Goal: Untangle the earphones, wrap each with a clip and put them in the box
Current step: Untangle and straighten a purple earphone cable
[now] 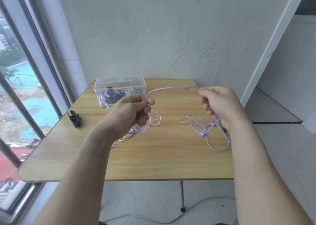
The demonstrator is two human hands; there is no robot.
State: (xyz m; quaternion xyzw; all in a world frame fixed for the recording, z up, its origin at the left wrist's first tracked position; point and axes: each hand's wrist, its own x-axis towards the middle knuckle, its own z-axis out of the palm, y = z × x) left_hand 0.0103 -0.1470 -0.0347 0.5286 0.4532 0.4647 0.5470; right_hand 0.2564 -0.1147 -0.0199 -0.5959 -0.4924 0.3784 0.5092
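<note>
Your left hand [135,110] pinches the purple earphone cable [171,88], your right hand [217,101] grips its other stretch; clear box [119,85] just beyond your left hand.

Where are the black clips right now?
In the head view, the black clips lie near the table's left edge, left of the clear box.
</note>
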